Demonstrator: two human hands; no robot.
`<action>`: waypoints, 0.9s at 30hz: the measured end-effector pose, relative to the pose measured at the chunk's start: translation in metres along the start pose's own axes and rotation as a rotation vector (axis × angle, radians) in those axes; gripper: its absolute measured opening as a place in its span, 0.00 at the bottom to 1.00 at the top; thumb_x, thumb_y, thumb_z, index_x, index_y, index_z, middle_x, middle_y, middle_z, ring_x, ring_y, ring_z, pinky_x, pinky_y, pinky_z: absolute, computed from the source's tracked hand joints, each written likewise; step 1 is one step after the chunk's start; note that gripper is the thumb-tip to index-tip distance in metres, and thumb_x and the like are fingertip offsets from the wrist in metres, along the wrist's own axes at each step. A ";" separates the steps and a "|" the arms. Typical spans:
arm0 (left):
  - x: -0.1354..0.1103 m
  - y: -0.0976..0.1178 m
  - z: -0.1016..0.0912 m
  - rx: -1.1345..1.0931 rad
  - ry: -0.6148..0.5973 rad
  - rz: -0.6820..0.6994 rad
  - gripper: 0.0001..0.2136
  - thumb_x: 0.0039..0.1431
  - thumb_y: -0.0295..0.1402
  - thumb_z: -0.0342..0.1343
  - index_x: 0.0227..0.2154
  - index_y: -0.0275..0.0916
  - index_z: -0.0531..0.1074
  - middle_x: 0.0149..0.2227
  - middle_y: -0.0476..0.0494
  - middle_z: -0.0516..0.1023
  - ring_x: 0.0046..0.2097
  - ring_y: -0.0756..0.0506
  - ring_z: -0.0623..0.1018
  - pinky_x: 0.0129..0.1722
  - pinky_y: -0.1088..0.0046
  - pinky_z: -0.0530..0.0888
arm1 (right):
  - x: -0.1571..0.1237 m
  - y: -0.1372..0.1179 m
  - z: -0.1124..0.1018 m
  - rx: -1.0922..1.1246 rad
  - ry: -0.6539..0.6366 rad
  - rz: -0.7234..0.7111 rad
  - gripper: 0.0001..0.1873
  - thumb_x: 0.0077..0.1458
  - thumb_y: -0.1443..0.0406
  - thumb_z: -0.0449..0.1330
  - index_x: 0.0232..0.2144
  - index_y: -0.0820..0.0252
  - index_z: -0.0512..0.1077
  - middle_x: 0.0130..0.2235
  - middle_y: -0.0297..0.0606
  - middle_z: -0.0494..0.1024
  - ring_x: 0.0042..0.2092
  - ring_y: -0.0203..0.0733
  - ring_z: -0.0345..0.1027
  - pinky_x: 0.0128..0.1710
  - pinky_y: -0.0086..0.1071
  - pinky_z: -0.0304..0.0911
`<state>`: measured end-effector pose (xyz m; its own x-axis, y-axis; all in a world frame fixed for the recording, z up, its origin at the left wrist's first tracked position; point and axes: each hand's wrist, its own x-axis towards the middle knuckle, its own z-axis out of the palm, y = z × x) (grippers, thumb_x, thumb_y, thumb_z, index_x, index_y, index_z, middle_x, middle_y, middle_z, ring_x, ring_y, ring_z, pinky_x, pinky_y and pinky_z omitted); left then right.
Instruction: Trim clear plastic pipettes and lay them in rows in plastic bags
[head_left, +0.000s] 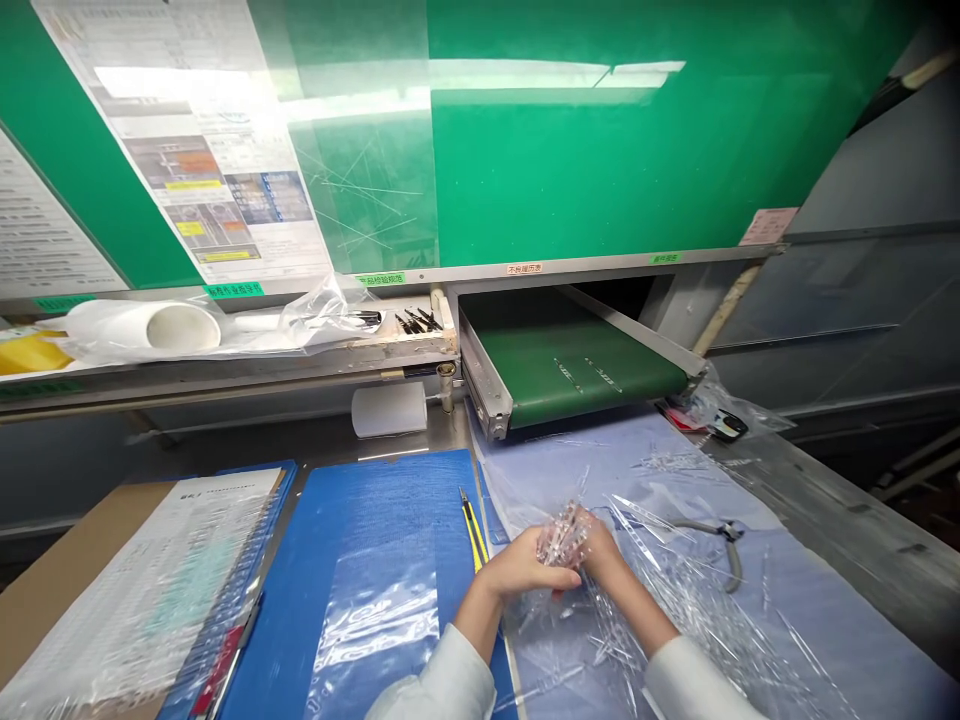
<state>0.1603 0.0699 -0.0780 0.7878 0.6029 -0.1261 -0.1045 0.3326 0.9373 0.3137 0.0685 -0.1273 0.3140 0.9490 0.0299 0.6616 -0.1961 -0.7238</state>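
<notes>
since the left hand (525, 568) and right hand (592, 540) close around a clump of clear plastic pieces (561, 535), squeezing could snap them, or strays could catch on the side cutters (720, 535) right of the hands.

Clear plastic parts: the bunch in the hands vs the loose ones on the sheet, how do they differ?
The bunch is packed tight, while the loose parts lie spread apart. The bunch is held up between the left hand and right hand; the loose parts lie flat on the pale blue sheet. Both are thin, clear plastic pieces.
</notes>
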 end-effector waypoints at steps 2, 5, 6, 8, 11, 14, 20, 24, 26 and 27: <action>0.004 -0.007 -0.001 -0.024 0.034 0.007 0.13 0.34 0.37 0.66 0.22 0.37 0.69 0.20 0.53 0.66 0.21 0.52 0.65 0.24 0.74 0.61 | -0.001 0.001 -0.002 0.106 -0.028 0.015 0.14 0.58 0.58 0.54 0.36 0.64 0.69 0.34 0.34 0.73 0.32 0.34 0.68 0.34 0.33 0.66; 0.006 -0.015 0.001 -0.052 0.101 0.027 0.10 0.34 0.30 0.65 0.22 0.36 0.71 0.21 0.51 0.69 0.23 0.51 0.66 0.26 0.75 0.62 | -0.009 -0.003 0.002 0.292 -0.056 0.003 0.18 0.58 0.53 0.48 0.36 0.62 0.68 0.32 0.38 0.75 0.31 0.38 0.70 0.31 0.33 0.66; 0.006 -0.017 0.003 -0.060 0.130 0.033 0.09 0.33 0.28 0.65 0.22 0.36 0.71 0.21 0.51 0.69 0.24 0.51 0.67 0.27 0.75 0.62 | -0.012 -0.004 0.004 0.343 -0.057 -0.004 0.20 0.57 0.52 0.47 0.36 0.61 0.68 0.32 0.39 0.76 0.32 0.40 0.71 0.31 0.33 0.66; 0.005 -0.022 0.006 -0.085 0.215 0.051 0.09 0.34 0.25 0.64 0.22 0.36 0.71 0.20 0.52 0.70 0.24 0.51 0.67 0.26 0.75 0.62 | -0.016 -0.004 0.008 0.406 -0.039 -0.011 0.22 0.55 0.49 0.45 0.35 0.60 0.67 0.33 0.40 0.77 0.33 0.43 0.72 0.32 0.34 0.66; 0.008 -0.030 0.009 -0.155 0.410 0.100 0.11 0.35 0.24 0.65 0.26 0.37 0.71 0.21 0.53 0.70 0.23 0.52 0.66 0.26 0.77 0.62 | -0.019 -0.003 0.010 0.414 0.014 -0.010 0.22 0.54 0.48 0.43 0.31 0.58 0.66 0.29 0.38 0.75 0.33 0.43 0.70 0.34 0.35 0.66; 0.017 -0.037 0.008 -0.267 0.579 0.135 0.16 0.34 0.30 0.68 0.28 0.37 0.70 0.23 0.52 0.72 0.23 0.52 0.67 0.25 0.77 0.63 | -0.023 -0.007 0.011 0.343 0.028 -0.013 0.18 0.54 0.52 0.44 0.29 0.57 0.67 0.27 0.36 0.73 0.30 0.43 0.68 0.34 0.35 0.65; 0.028 -0.035 0.014 -0.515 0.672 0.146 0.16 0.38 0.37 0.67 0.30 0.36 0.72 0.31 0.44 0.77 0.35 0.45 0.76 0.38 0.71 0.70 | -0.046 -0.041 0.009 0.155 0.057 -0.041 0.18 0.54 0.61 0.45 0.39 0.60 0.72 0.40 0.48 0.72 0.43 0.51 0.65 0.47 0.47 0.57; 0.018 -0.012 0.016 -0.584 0.640 0.135 0.08 0.42 0.31 0.64 0.27 0.37 0.73 0.33 0.42 0.77 0.42 0.43 0.76 0.43 0.70 0.69 | -0.050 -0.064 -0.002 0.144 0.052 -0.062 0.20 0.52 0.59 0.51 0.44 0.60 0.71 0.55 0.51 0.63 0.56 0.60 0.53 0.54 0.57 0.44; 0.015 0.006 0.013 -0.629 0.598 0.191 0.11 0.42 0.26 0.62 0.32 0.39 0.74 0.39 0.44 0.77 0.47 0.45 0.73 0.47 0.75 0.66 | -0.044 -0.070 -0.010 0.204 0.013 -0.079 0.22 0.51 0.55 0.52 0.46 0.57 0.70 0.57 0.46 0.63 0.58 0.55 0.52 0.57 0.52 0.45; 0.014 0.014 0.012 -0.713 0.601 0.145 0.09 0.42 0.25 0.61 0.30 0.40 0.74 0.36 0.46 0.77 0.44 0.46 0.74 0.46 0.75 0.67 | -0.039 -0.071 -0.014 0.245 -0.005 -0.079 0.24 0.52 0.53 0.52 0.48 0.56 0.69 0.57 0.44 0.63 0.58 0.52 0.53 0.57 0.48 0.47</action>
<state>0.1768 0.0742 -0.0627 0.3142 0.8799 -0.3566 -0.6804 0.4706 0.5618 0.2643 0.0417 -0.0672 0.2641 0.9602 0.0906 0.4990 -0.0556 -0.8648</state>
